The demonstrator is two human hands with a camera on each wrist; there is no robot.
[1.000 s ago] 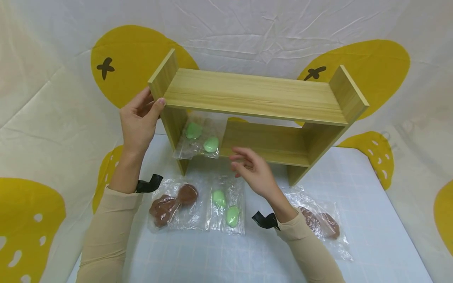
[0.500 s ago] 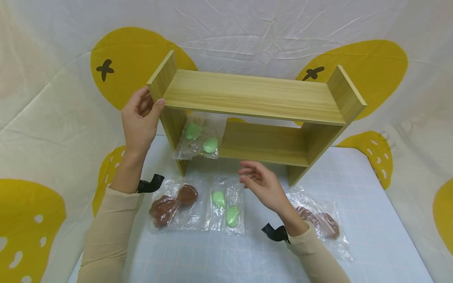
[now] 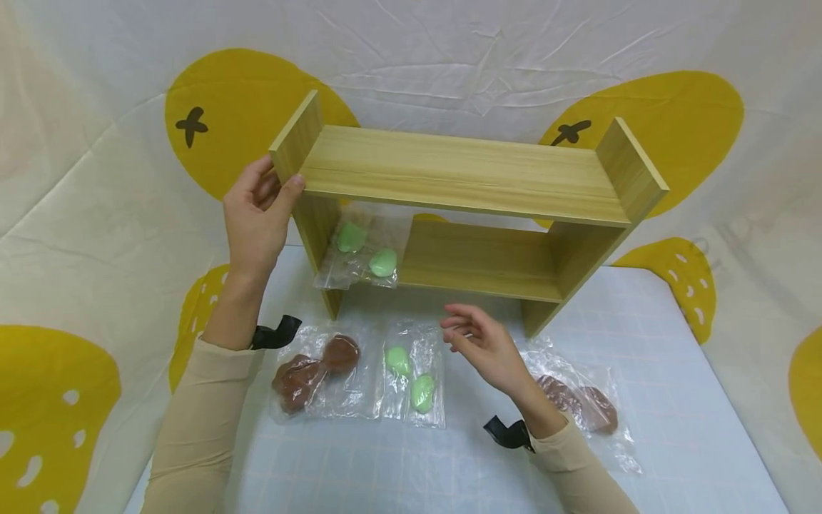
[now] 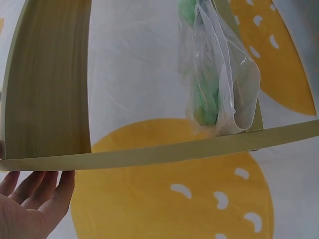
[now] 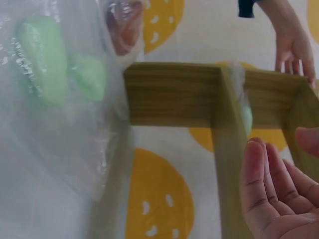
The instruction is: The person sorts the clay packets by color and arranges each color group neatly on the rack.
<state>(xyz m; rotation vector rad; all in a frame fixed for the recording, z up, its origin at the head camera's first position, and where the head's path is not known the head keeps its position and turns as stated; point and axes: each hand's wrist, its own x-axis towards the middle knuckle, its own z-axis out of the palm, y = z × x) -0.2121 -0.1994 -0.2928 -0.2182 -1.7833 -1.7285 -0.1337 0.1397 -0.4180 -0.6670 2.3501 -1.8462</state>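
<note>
A pale wood-grain, two-tier shelf (image 3: 462, 171) stands upright on the light-blue checked tabletop (image 3: 385, 471), its long axis running left to right, with a clear plastic bag (image 3: 364, 250) of two mint-green lumps (image 3: 383, 263) lying low at its left end. The left hand (image 3: 257, 214) pinches the shelf's left side; the right hand (image 3: 483, 348), fingers loosely bent, hovers free in front.

You wear long, plain beige sleeves. Your left sleeve (image 3: 195, 421), over the tabletop's (image 3: 359, 471) left edge, has fine creases across it and a snug cuff (image 3: 226, 351) above your bare left hand (image 3: 258, 214). Your right sleeve (image 3: 581, 464), inward of the tabletop's right edge, ends similarly above your bare right hand (image 3: 483, 348). Each wrist carries a curved black attachment: your left attachment (image 3: 277, 334) and your right attachment (image 3: 507, 433) both flare at the tip.
</note>
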